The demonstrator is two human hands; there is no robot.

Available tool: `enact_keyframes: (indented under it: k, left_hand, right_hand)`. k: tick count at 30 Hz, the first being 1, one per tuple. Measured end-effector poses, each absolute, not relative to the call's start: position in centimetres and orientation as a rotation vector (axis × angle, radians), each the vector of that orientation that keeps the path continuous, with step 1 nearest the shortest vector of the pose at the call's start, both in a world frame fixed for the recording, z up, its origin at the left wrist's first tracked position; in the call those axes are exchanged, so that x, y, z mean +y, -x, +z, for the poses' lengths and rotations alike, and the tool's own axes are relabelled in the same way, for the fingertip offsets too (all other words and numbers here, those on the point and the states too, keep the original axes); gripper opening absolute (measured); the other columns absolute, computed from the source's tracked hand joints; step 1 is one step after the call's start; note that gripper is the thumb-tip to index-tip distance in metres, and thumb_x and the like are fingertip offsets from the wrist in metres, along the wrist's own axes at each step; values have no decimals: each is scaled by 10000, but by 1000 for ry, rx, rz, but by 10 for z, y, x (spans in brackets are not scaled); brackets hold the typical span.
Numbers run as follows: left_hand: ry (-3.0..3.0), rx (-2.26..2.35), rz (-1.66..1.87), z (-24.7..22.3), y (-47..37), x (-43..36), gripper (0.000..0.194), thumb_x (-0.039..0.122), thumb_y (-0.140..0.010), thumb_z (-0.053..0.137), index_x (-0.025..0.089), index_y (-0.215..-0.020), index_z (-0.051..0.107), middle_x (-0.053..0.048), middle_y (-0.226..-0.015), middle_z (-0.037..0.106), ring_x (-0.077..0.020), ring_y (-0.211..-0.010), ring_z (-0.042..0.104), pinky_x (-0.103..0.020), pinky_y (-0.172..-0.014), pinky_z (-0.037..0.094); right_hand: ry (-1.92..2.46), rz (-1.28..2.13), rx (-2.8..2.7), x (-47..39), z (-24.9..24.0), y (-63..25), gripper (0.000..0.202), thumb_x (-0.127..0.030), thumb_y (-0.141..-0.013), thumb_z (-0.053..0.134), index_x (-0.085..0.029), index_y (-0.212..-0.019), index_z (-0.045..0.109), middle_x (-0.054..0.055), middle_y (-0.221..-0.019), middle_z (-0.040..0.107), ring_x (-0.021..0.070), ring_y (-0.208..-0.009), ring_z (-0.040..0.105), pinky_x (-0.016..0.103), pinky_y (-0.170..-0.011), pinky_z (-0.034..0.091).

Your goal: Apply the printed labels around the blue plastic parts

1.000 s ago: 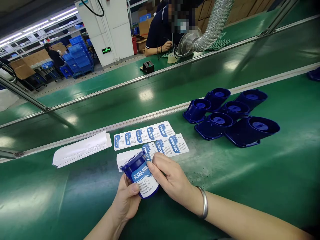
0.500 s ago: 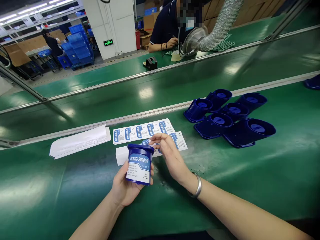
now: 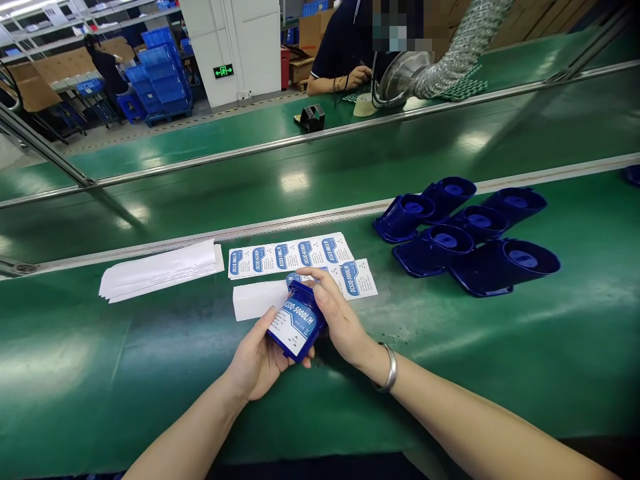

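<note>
A blue plastic housing [image 3: 321, 316] is held tilted in front of me, its blue-and-white label [image 3: 296, 327] reading 5000L/H facing up. My left hand [image 3: 257, 360] is closed around its lower left side, thumb along the label's edge. From the other side my right hand [image 3: 345, 323] grips the housing near its rim; some of its fingertips are hidden behind. Just beyond both hands lies a part-used strip of labels [image 3: 361, 277] with bare white backing [image 3: 257, 301] at its left end. A stack of full label sheets [image 3: 293, 255] lies behind that strip.
Several more blue housings [image 3: 443, 240] stand on the green table [image 3: 450, 373] to the right. White paper strips [image 3: 160, 268] are piled at the left. Beyond a metal rail [image 3: 240, 151], a co-worker [image 3: 340, 50] sits by a silver duct hood [image 3: 405, 77].
The housing has turned from nearly upright to tilted and shifted slightly right. My right hand has come from beside the housing's rim onto its right side. The view has shifted slightly.
</note>
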State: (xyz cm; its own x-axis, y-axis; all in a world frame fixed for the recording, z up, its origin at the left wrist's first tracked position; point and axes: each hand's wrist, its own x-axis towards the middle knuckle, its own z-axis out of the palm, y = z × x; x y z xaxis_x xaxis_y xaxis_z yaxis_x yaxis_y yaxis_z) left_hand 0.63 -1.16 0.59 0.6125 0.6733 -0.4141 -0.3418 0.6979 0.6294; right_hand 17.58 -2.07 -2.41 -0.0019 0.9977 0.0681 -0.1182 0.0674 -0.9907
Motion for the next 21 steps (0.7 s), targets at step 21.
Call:
enact_keyframes:
  k: [21]
  left_hand:
    - [-1256, 1171, 776, 3, -7, -23, 804, 219, -597, 930, 238, -1316, 572, -145, -1248, 624, -362, -1098, 631, -465, -904, 538]
  right_hand:
    - [1256, 1102, -1205, -16, -17, -179, 499, -630, -1040, 432, -252, -1364, 458, 53, -1068, 619, 229, -960, 624, 360, -835, 518]
